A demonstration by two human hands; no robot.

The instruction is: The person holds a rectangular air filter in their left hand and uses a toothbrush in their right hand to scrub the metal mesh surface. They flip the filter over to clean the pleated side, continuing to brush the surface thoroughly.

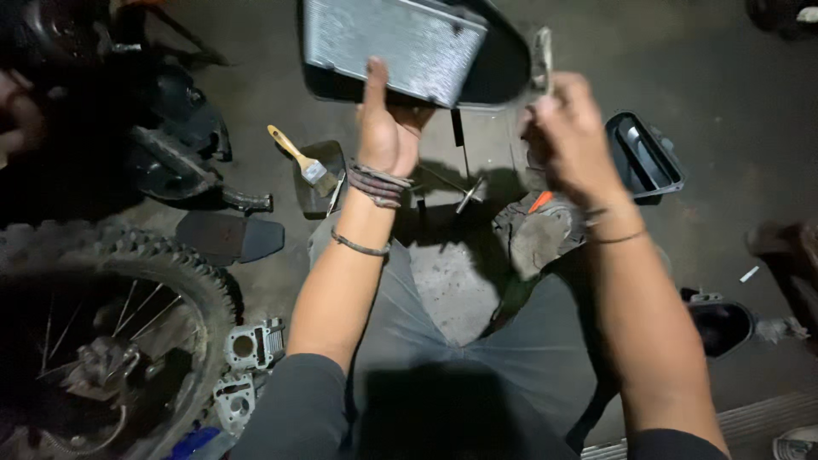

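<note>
Above the concrete floor (750, 111), the left hand (388, 128) grips the lower edge of a finned metal radiator (392, 43), holding it up over a dark tray (503, 68). The right hand (567, 136) is blurred beside the radiator's right end, fingers curled; whether it grasps anything is unclear. A paintbrush (298, 158) lies nearby.
</note>
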